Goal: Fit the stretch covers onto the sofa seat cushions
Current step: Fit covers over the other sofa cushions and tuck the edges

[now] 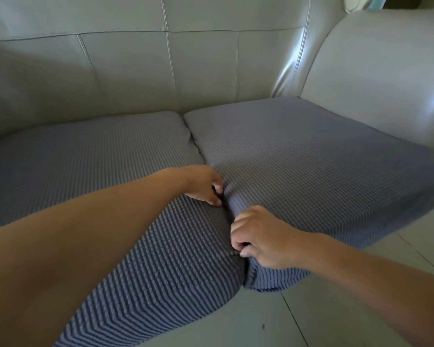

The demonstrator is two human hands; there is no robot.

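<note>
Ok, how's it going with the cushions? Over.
Left hand and right hand both pinching cover fabric at the gap between the cushions. Left cushion and right cushion both covered. Nothing in the way.

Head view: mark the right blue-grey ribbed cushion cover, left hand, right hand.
right blue-grey ribbed cushion cover (311, 156), head view, top face
left hand (201, 184), head view, back of hand
right hand (261, 236), head view, back of hand
</note>
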